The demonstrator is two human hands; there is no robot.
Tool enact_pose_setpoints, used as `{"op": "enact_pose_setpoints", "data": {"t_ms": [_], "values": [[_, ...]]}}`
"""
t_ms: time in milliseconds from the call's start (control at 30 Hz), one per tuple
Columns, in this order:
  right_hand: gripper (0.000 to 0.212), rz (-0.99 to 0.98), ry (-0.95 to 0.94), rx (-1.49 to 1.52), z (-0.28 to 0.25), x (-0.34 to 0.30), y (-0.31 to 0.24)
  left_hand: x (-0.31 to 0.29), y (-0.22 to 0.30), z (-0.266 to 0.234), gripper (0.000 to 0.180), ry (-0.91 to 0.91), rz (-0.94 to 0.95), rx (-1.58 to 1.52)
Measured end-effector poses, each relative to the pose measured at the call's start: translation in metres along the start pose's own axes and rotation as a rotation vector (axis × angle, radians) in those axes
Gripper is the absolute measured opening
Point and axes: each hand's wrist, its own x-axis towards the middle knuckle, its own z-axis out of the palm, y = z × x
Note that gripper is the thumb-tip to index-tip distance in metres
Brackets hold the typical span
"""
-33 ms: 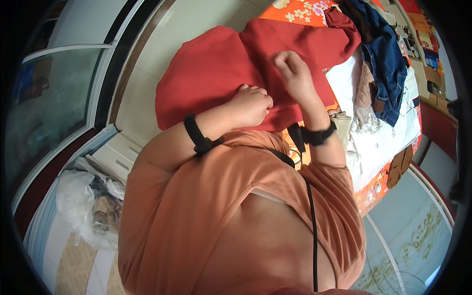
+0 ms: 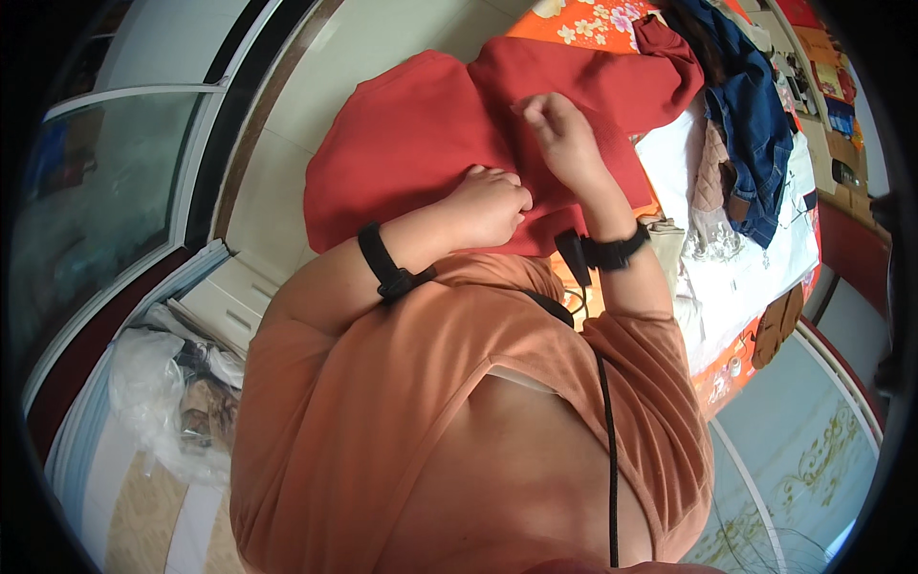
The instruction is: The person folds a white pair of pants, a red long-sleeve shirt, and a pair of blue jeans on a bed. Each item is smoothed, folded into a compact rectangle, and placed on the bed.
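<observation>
A large red garment [image 2: 402,143] spreads out in front of me over the table edge, with a gathered, sleeve-like part at the upper right. My left hand [image 2: 490,206] is closed on the cloth close to my body, its fingers curled into a fold. Just above the cloth, to the right, is my right hand [image 2: 564,139], thumb and fingers drawn together in a pinch. Whatever it may hold is too small to make out. Both wrists wear black straps.
An orange flowered cover [image 2: 583,24] lies under the cloth. To the right are a dark blue denim garment [image 2: 751,143], white cloth [image 2: 708,297] and a brown glove-like item [image 2: 777,325]. A clear plastic bag [image 2: 148,383] sits at lower left, near a glass-paned door [image 2: 110,191].
My right hand has shifted slightly left and away from me, its wrist turning a little. The left hand stays in place on the red garment.
</observation>
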Motion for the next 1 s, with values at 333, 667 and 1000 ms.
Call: {"op": "enact_pose_setpoints", "data": {"t_ms": [333,667,1000], "values": [[0.016,0.333,-0.112,-0.102,0.01,-0.023,0.078,-0.092,-0.12,-0.046,0.023,0.567,-0.409,-0.611],[0.012,0.23,-0.135,-0.248,0.013,-0.024,0.073,-0.054,-0.233,-0.046,0.068,0.581,-0.762,-0.529],[0.011,0.311,-0.132,-0.156,0.008,-0.033,0.064,-0.046,-0.22,-0.071,0.056,0.36,-0.842,-1.305]]}}
